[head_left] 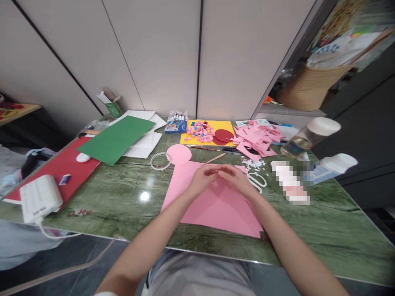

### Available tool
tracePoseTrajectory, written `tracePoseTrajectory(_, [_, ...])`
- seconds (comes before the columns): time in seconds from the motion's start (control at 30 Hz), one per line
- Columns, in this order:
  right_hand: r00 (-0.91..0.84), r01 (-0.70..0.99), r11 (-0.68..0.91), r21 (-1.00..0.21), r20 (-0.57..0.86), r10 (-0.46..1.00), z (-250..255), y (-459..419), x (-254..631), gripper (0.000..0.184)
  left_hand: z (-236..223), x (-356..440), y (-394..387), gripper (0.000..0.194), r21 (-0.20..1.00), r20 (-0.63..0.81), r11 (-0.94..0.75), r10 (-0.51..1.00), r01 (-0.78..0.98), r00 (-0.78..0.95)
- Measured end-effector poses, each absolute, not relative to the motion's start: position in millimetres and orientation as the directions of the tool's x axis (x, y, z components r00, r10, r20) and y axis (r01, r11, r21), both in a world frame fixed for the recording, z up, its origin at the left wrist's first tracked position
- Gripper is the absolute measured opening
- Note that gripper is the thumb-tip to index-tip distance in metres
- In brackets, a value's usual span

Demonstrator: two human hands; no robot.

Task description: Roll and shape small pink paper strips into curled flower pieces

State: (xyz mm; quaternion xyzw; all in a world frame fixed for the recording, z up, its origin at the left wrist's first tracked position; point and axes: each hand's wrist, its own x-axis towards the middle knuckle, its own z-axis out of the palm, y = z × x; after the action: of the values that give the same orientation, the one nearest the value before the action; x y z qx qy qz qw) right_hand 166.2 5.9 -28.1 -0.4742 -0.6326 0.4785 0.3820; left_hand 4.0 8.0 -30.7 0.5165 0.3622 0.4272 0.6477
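My left hand [202,179] and my right hand [236,179] are raised over a sheet of pink paper [212,205], their curved fingertips meeting in the middle. A gap shows between thumb and fingers on each side, and I see nothing held in either hand. Behind my left hand lie a pink paper circle [179,154], a white ring [160,167] and a thin wooden stick [214,159]. White-handled scissors [256,181] rest just right of my right hand, their blades mostly hidden.
Pink paper scraps [257,139] are heaped behind, beside yellow paper [187,139] bearing pompoms [200,131] and dark red circles [224,135]. Green paper [119,139] and a white power bank [41,198] lie left. Two bottles, one clear [304,142] and one white-capped [335,168], stand right.
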Motion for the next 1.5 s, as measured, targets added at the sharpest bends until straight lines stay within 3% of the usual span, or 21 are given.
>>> tracePoseTrajectory(0.2, [-0.357, 0.190, 0.088, -0.978, 0.015, 0.934, -22.7, 4.7, 164.9, 0.036, -24.4, 4.9, 5.5, 0.026, 0.986, -0.042, 0.091, 0.945, -0.138, 0.323])
tracePoseTrajectory(0.5, [-0.278, 0.277, 0.139, -0.951, 0.060, 0.959, -30.2, 7.6, 166.5, 0.028, -26.5, 8.1, 3.8, 0.028, 0.980, -0.085, 0.124, 0.967, -0.155, 0.241])
tracePoseTrajectory(0.8, [-0.247, 0.264, 0.115, -0.957, 0.048, 0.968, -31.3, 6.5, 164.5, 0.030, -26.8, 9.5, 3.2, 0.021, 0.987, -0.031, 0.064, 0.976, -0.147, 0.215])
tracePoseTrajectory(0.97, [-0.243, 0.282, 0.121, -0.952, 0.051, 0.969, -32.1, 7.5, 165.8, 0.029, -25.4, 8.6, 4.0, 0.025, 0.947, -0.120, 0.187, 0.960, -0.260, 0.255])
tracePoseTrajectory(1.17, [-0.234, 0.125, 0.021, -0.992, -0.009, 0.972, -37.4, 8.0, 165.2, 0.034, -27.6, 6.5, 6.7, 0.030, 0.816, -0.199, 0.335, 0.928, -0.471, 0.315])
tracePoseTrajectory(1.5, [-0.206, 0.118, -0.026, -0.993, -0.050, 0.977, -37.9, 7.7, 166.6, 0.037, -32.7, 2.3, 12.3, 0.038, 0.893, -0.207, 0.239, 0.970, -0.381, 0.123])
